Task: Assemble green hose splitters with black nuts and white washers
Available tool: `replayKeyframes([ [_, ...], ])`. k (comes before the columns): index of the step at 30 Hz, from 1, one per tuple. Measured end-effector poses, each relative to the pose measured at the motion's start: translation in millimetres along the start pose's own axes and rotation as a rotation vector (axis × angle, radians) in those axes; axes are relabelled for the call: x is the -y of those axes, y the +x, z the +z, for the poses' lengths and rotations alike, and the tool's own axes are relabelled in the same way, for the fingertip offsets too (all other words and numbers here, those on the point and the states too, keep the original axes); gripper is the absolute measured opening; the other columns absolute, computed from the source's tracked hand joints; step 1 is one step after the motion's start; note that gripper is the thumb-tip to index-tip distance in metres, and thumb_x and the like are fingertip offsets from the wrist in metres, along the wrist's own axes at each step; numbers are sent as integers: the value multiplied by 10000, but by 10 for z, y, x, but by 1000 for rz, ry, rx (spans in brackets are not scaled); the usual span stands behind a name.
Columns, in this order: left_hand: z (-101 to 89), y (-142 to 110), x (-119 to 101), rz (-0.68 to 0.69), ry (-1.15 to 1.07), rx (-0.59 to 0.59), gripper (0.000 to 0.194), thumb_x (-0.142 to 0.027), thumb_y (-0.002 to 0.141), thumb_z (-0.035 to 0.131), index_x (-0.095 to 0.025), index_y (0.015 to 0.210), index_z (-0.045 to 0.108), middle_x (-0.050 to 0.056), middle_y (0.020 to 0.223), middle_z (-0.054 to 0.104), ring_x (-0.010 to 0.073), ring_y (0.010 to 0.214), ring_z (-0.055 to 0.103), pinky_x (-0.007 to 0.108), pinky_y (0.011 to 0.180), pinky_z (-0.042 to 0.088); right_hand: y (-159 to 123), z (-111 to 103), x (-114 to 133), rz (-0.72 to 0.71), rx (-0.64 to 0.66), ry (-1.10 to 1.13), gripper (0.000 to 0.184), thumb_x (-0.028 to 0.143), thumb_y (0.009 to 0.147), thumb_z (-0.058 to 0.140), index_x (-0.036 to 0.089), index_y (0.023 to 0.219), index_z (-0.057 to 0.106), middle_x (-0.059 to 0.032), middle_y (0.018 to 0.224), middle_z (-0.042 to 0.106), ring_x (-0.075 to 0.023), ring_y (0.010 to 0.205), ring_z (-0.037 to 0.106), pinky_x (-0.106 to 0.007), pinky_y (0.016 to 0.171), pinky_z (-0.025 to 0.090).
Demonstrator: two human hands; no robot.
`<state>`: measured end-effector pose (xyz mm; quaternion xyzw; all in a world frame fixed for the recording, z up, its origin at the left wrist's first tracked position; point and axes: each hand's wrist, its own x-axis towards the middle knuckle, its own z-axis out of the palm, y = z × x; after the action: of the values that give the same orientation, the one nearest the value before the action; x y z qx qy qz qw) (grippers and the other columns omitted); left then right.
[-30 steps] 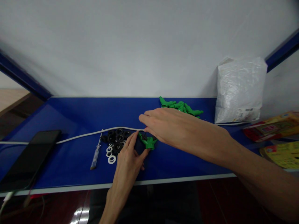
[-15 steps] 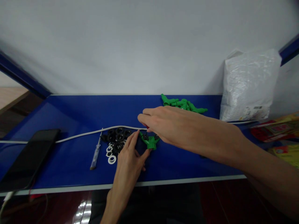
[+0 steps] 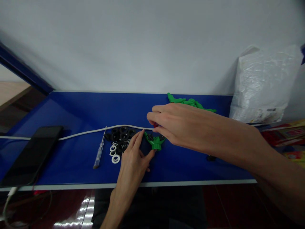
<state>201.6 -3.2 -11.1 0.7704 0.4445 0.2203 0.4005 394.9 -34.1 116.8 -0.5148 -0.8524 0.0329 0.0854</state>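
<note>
My left hand (image 3: 134,155) grips a green Y-shaped hose splitter (image 3: 156,143) between thumb and fingers, low over the blue table. Two small black parts sit on the splitter's arms, and its round collar points toward me. Just above the splitter, my right hand (image 3: 170,120) is closed on a red object (image 3: 155,125) that shows only as a sliver between the fingers; its kind is hidden. Left of my left hand lie a pile of black rings (image 3: 123,136) and several white rings (image 3: 115,158).
A clear-handled screwdriver (image 3: 98,155) and a black phone (image 3: 33,156) lie on the left. A white cable (image 3: 88,133) crosses the table (image 3: 78,173). More green splitters (image 3: 190,102) lie behind my right hand. A white plastic package (image 3: 264,86) leans at the right, near colourful packets (image 3: 286,133).
The view has shifted, moving the package farther right. Both hands stay at the splitter. The right hand has turned slightly, and more of the red object and splitter shows.
</note>
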Motion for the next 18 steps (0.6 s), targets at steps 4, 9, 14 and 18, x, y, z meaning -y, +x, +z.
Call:
replayKeyframes([
  [4, 1, -5, 2, -8, 8, 9, 610, -260, 856, 756, -245, 1424, 534, 91, 1517, 535, 3, 396, 564, 248, 481, 593, -60, -16, 29, -14, 1, 46, 191, 105, 1004, 448, 174, 1124, 580, -64, 1020, 676, -199, 849, 585, -322, 732, 369],
  [9, -2, -4, -11, -8, 14, 10, 596, -265, 855, 747, -254, 1415, 545, 86, 1503, 554, 11, 399, 564, 249, 457, 579, -42, -1, -17, 6, 24, 99, 141, 141, 1014, 467, 189, 1089, 576, -47, 999, 672, -187, 822, 586, -318, 725, 369],
  [14, -6, -2, -19, -14, 8, 6, 588, -276, 850, 745, -253, 1405, 551, 83, 1483, 572, 12, 385, 555, 265, 465, 584, -21, -4, -34, 27, 16, 52, 126, 229, 1040, 475, 189, 977, 576, -38, 910, 643, -181, 750, 543, -332, 695, 326],
  [18, -9, -4, -23, -5, 18, 9, 577, -265, 858, 739, -252, 1404, 552, 86, 1479, 576, 14, 391, 558, 258, 482, 586, -57, -24, 2, -1, -6, -8, 125, 217, 1028, 493, 188, 930, 566, -33, 888, 615, -180, 740, 512, -332, 670, 301],
])
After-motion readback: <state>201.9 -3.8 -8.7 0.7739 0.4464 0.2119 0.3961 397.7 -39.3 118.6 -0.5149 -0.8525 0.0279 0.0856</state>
